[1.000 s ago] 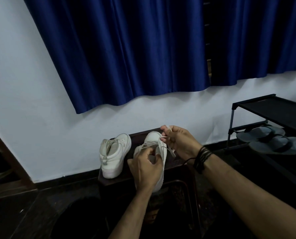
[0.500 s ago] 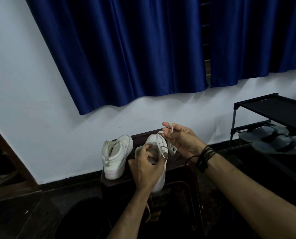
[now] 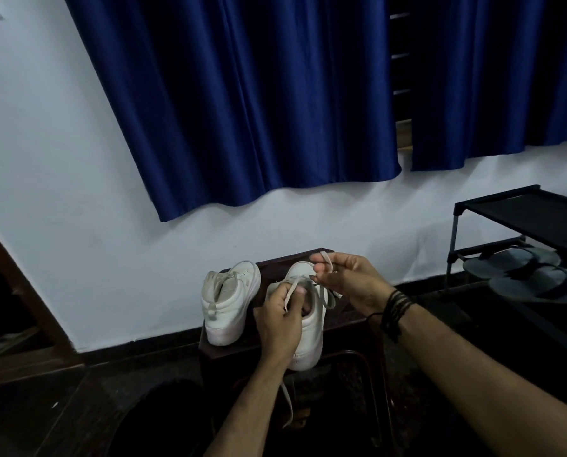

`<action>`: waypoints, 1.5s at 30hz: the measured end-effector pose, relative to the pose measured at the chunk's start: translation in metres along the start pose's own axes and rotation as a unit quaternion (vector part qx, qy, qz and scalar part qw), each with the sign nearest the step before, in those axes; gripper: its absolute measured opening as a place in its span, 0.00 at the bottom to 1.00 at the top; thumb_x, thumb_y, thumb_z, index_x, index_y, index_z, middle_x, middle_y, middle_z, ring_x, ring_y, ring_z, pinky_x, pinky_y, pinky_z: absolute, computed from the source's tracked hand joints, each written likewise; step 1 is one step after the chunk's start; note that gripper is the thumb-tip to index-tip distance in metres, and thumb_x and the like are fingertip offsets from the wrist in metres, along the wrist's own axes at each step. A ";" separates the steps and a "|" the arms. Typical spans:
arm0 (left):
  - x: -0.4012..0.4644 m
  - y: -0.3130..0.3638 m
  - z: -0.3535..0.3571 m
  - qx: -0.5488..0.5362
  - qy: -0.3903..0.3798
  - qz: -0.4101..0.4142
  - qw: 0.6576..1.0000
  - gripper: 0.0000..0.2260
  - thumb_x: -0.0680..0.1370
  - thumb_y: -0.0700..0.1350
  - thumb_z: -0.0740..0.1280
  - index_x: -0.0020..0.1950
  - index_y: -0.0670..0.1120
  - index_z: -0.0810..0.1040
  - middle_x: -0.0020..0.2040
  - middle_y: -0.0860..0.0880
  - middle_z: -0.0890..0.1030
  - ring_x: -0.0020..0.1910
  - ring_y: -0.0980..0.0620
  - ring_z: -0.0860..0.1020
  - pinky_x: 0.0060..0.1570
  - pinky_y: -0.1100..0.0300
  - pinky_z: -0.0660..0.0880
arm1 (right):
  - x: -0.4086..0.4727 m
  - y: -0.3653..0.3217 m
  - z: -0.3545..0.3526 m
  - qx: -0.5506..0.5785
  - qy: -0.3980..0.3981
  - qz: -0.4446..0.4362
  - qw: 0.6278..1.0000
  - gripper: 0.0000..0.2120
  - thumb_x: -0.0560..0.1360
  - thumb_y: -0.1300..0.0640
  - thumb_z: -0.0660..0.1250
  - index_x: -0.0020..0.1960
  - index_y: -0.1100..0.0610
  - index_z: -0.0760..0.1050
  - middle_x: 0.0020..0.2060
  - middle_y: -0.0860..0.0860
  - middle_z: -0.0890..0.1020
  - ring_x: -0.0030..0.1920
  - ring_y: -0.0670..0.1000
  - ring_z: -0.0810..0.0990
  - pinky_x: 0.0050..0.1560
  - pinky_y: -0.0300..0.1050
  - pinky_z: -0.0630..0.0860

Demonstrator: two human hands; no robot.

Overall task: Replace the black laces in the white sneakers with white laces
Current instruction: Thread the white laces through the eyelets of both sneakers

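Two white sneakers stand on a small dark stool (image 3: 345,319) against the wall. The left sneaker (image 3: 229,301) has its heel toward me and stands free. Over the opening of the right sneaker (image 3: 310,338) my left hand (image 3: 280,321) pinches one strand of the white lace (image 3: 323,296). My right hand (image 3: 348,278) is above the shoe's toe and pinches the other end of the lace as a small loop between thumb and fingers. A loose lace tail hangs down below the left wrist. No black lace shows.
A black shoe rack (image 3: 519,219) with dark slippers (image 3: 536,275) stands at the right. A blue curtain (image 3: 259,103) hangs on the white wall behind. A dark wooden frame (image 3: 8,275) runs along the left edge. The floor is dark.
My right hand has lifted slightly and drawn the lace end up into a loop. The left hand kept its grip at the shoe's opening. The camera tilted up a little.
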State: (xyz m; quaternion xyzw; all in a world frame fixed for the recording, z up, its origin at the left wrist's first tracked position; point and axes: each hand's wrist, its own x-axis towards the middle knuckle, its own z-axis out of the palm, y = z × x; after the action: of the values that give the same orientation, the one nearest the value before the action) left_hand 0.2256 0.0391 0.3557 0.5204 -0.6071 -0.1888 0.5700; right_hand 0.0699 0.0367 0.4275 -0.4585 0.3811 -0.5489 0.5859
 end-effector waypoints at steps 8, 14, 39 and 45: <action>-0.003 0.005 0.000 0.050 0.010 0.016 0.999 0.18 0.77 0.60 0.57 0.38 0.49 0.77 0.36 0.50 0.80 0.35 0.56 0.79 0.45 0.49 0.76 | 0.009 0.013 -0.009 -0.241 0.090 0.014 0.966 0.10 0.63 0.62 0.73 0.45 0.59 0.84 0.40 0.49 0.84 0.45 0.49 0.82 0.52 0.46 0.80; 0.000 0.007 -0.006 0.024 -0.040 0.012 0.999 0.15 0.76 0.62 0.59 0.38 0.55 0.77 0.38 0.52 0.80 0.40 0.56 0.80 0.52 0.44 0.75 | 0.009 0.012 -0.009 -0.258 0.129 0.033 0.957 0.15 0.52 0.62 0.73 0.40 0.56 0.81 0.40 0.52 0.86 0.45 0.56 0.85 0.51 0.58 0.82; 0.003 0.009 -0.015 0.015 0.171 -0.042 0.984 0.10 0.73 0.44 0.74 0.47 0.50 0.73 0.47 0.50 0.76 0.45 0.51 0.75 0.46 0.59 0.73 | 0.016 0.009 0.035 -0.407 -0.001 -0.081 0.910 0.13 0.82 0.59 0.61 0.48 0.60 0.83 0.36 0.53 0.83 0.29 0.40 0.77 0.31 0.29 0.71; 0.027 0.004 -0.012 0.117 0.059 -0.161 0.978 0.13 0.80 0.50 0.65 0.42 0.43 0.79 0.44 0.43 0.84 0.47 0.41 0.81 0.43 0.53 0.73 | 0.032 0.008 0.035 -0.431 0.029 -0.117 0.894 0.16 0.81 0.54 0.63 0.35 0.53 0.79 0.32 0.47 0.82 0.26 0.37 0.74 0.36 0.35 0.68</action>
State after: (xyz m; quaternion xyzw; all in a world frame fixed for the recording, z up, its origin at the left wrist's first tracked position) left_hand 0.2395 0.0224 0.3752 0.6847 -0.4988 -0.1746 0.5019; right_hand 0.1089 0.0087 0.4318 -0.6912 0.5405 -0.4084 0.2516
